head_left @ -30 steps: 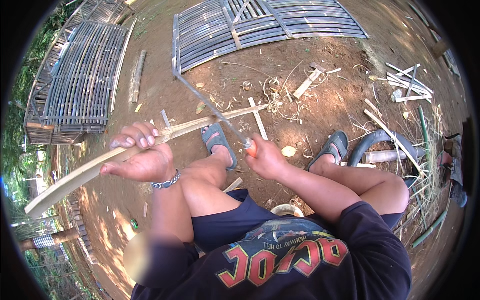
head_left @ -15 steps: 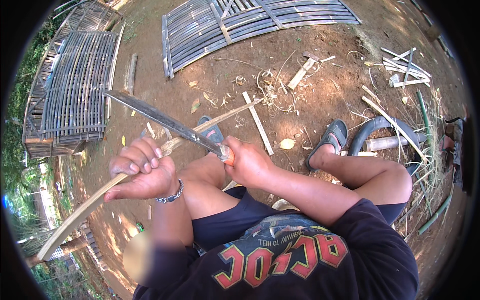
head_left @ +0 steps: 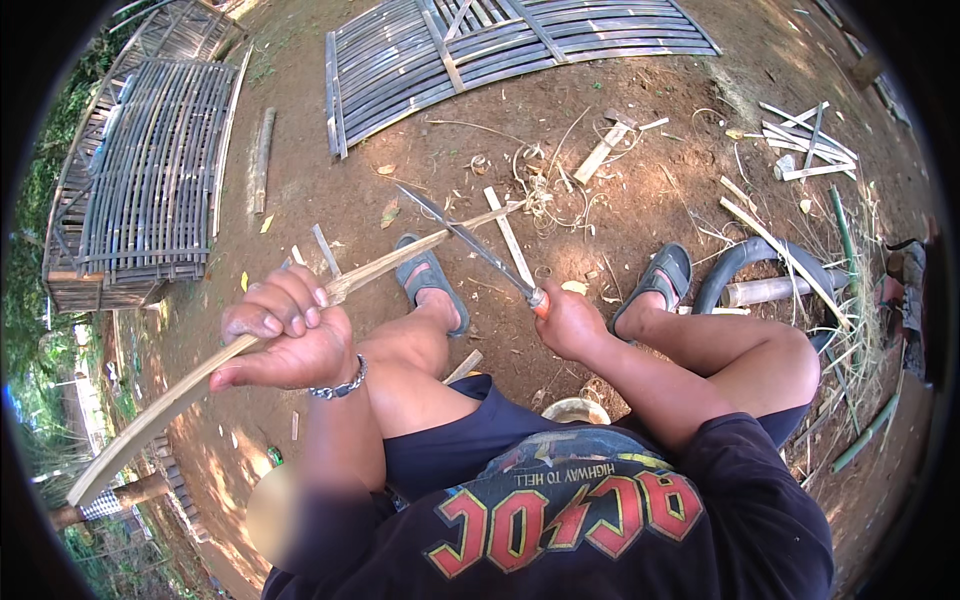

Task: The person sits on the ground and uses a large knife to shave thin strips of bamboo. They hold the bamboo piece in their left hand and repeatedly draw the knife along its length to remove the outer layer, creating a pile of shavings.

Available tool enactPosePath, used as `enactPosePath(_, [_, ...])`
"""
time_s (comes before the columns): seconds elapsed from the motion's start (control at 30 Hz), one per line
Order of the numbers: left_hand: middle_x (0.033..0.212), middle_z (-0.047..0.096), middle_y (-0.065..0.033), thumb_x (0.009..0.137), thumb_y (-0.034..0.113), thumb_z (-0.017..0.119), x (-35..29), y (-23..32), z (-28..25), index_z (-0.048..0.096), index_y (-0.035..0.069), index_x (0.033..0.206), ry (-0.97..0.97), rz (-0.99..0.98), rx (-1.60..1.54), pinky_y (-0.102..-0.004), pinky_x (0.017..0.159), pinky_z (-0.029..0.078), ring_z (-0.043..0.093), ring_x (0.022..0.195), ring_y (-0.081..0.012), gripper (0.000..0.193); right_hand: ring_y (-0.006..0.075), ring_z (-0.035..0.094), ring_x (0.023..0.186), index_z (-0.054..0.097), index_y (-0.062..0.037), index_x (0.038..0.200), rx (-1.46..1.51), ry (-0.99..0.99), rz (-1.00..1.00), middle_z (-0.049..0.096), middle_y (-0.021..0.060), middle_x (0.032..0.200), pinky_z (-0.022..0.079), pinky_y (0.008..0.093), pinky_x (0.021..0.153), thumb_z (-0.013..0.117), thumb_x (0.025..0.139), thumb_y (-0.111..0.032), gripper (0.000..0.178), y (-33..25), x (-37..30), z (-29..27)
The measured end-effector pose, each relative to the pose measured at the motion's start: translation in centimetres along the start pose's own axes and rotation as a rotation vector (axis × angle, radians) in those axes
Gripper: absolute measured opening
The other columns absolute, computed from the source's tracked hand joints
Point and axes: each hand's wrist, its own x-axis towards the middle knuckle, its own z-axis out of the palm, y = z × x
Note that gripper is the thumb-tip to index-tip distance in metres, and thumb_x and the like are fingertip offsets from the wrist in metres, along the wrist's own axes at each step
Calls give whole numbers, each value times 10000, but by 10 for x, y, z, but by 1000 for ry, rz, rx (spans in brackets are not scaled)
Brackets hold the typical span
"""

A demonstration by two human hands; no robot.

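Note:
My left hand is closed round a long, pale bamboo strip. The strip runs from the lower left, through my fist, to a far end over the curled shavings. In my right hand is the orange handle of a long machete. Its dark blade points up and left and crosses the strip toward the far end, seemingly against it. Thin bamboo shavings lie in a tangle on the soil below that end.
A slatted bamboo panel lies at the back, and a bamboo bench-like frame stands at the left. A hammer is on the soil beyond the shavings. At the right are a black tyre and several split bamboo pieces.
My right hand and the machete have moved away from my left hand, to the right, along the strip toward its far end. My left hand and the strip stay nearly in place.

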Motion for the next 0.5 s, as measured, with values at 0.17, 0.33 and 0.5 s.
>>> enactPosePath(0.17, [476, 320, 31, 872, 805, 321, 3, -1, -1, 463, 132, 664, -13, -2, 3, -239, 395, 295, 312, 397, -97, 718, 428, 654, 901, 514, -32, 1172, 69, -85, -109, 667, 256, 921, 510, 506, 810, 622, 830, -158, 380, -52, -19, -19])
enactPosePath(0.33, [472, 314, 37, 869, 804, 338, 5, 0, -6, 463, 134, 655, -2, -9, 1, -233, 393, 290, 313, 394, -92, 714, 436, 649, 870, 514, -23, 1123, 130, -113, -263, 660, 258, 887, 512, 517, 783, 630, 808, -151, 359, -85, -12, -33])
enactPosePath(0.5, [479, 323, 32, 871, 797, 351, 8, -2, -15, 461, 130, 660, -29, -12, -25, -245, 411, 315, 317, 401, -93, 709, 448, 642, 811, 499, -33, 1136, 131, -65, -250, 648, 250, 796, 512, 525, 742, 633, 809, -163, 377, -67, 1, -18])
